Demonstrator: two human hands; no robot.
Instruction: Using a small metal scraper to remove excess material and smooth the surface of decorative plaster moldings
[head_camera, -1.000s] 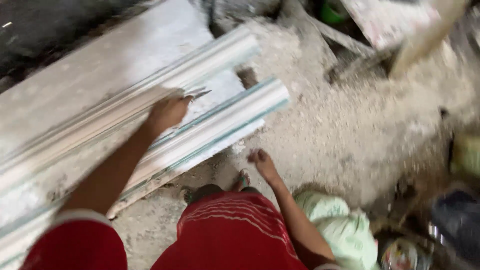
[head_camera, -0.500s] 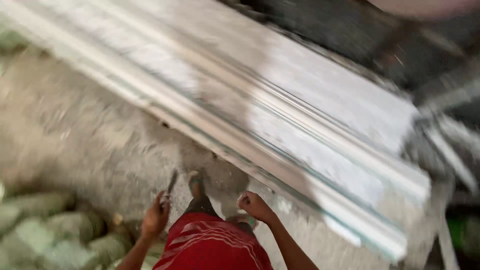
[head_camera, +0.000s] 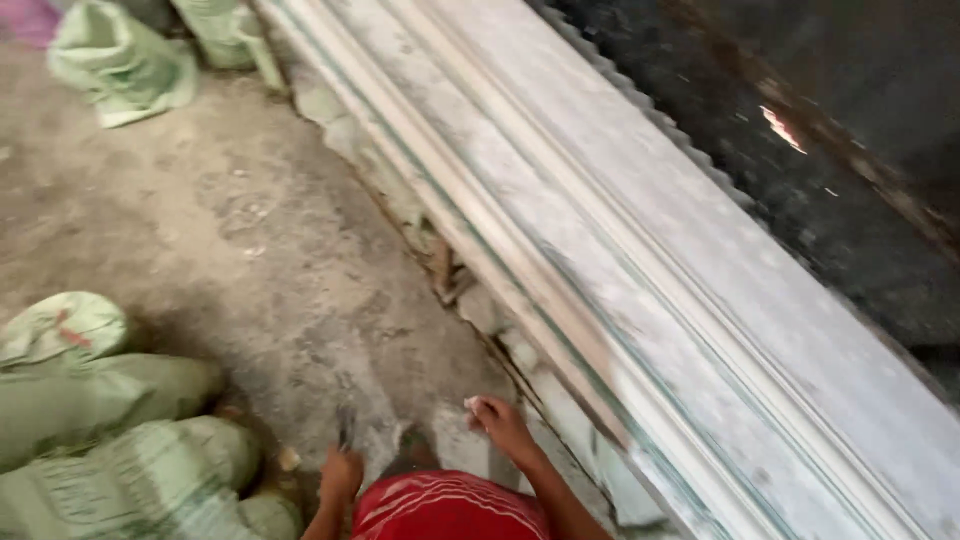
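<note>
Plaster mouldings (head_camera: 640, 270), two, lie beside four green sacks (head_camera: 110, 440); left hand (head_camera: 342, 472) grips a dark tool (head_camera: 347, 428), right hand (head_camera: 500, 425) curled shut.

- The left hand (head_camera: 341, 474) sits low at the bottom of the view, fingers curled into a closed grip with the knuckles facing up; a thin dark tip shows just above the fist, too blurred to identify
- The left forearm runs down from the wrist and leaves the bottom edge
- The right hand (head_camera: 503, 425) is raised a little higher and further right, fingers bent inward in a loose fist, something small and pale at the fingertips, unclear what
- The right forearm is bare and slants down to the right, elbow out of sight
</note>
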